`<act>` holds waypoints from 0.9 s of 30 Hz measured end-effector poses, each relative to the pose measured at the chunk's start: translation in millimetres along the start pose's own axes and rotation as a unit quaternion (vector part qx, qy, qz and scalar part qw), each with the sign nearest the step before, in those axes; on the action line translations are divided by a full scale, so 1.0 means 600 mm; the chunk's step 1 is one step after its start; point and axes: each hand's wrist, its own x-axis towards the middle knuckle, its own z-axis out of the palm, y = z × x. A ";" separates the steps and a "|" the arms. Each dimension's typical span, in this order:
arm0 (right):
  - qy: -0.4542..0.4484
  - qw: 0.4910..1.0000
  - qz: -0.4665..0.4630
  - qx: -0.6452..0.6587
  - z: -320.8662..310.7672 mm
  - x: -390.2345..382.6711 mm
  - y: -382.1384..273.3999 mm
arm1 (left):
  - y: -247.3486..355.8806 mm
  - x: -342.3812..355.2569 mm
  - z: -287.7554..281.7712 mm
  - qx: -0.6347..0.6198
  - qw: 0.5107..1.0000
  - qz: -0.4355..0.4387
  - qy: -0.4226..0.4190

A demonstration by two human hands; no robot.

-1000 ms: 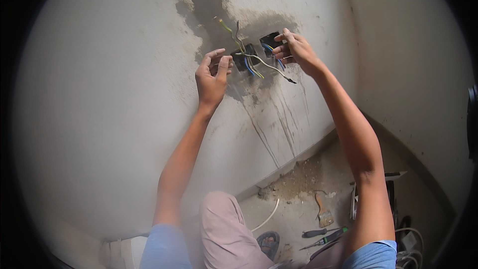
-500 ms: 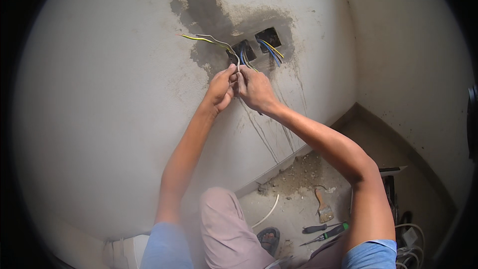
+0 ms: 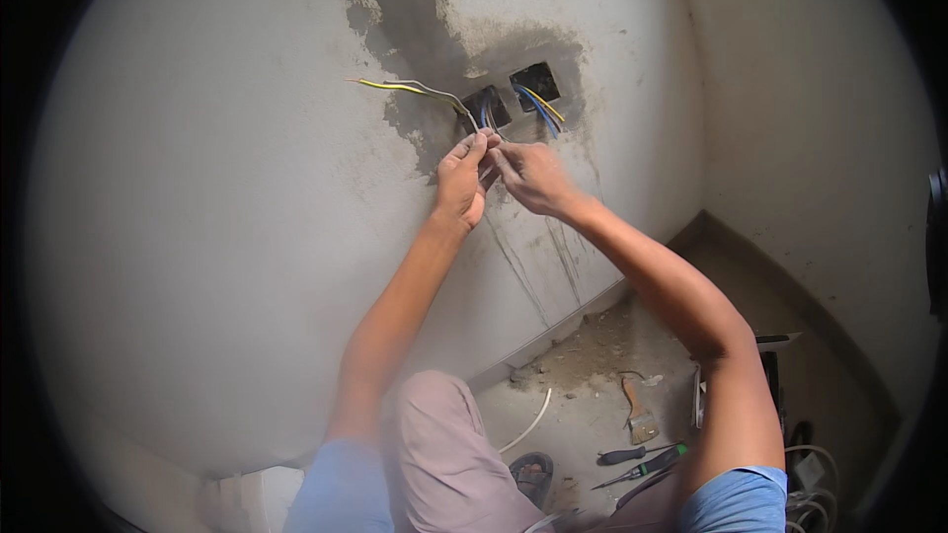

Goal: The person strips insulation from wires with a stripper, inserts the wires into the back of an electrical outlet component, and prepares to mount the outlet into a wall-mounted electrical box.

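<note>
- L hand (image 3: 464, 178): thumb + fingertips pinch white wire (image 3: 471, 121) just below L box (image 3: 478, 98).
- R hand (image 3: 533, 178): right beside L fingertips, fingers curled in; can't tell if it grips anything.
- White wire: runs from L box down into L fingertips; lower part hidden by hands.
- Green-yellow wire (image 3: 400, 88): sticks out left, above L hand, free of both.
- Blue wires (image 3: 546, 118): hang from R box (image 3: 536, 79), above R hand.
</note>
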 end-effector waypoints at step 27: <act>-0.049 0.988 0.143 0.040 -0.127 -0.039 0.091 | -0.003 -0.149 -0.078 0.772 0.587 0.175 -0.168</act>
